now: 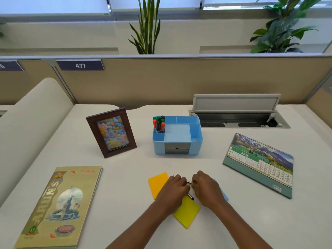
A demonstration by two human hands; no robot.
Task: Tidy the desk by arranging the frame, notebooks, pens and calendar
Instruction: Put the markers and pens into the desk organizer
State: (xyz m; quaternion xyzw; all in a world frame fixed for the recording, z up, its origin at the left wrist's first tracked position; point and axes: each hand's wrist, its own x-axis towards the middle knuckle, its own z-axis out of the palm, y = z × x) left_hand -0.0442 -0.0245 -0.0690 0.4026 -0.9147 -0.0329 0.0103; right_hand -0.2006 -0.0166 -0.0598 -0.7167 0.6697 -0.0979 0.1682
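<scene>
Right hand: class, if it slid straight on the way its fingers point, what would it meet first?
The right hand points left toward the left hand, both gripping a dark pen between them. It would likely meet that pen and the left hand's fingers first; depth is unclear.

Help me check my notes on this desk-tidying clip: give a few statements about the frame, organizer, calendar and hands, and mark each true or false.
1. The picture frame stands upright, left of the blue organizer. True.
2. The markers sit in the organizer's front right compartment. False: they are in its back left compartment.
3. The desk calendar shows June. True.
4. The left hand rests on the notebook. False: both it and the right hand are over the sticky notes, on pens.
5. The yellow sticky note pad is inside the organizer. False: it lies on the desk.
</scene>
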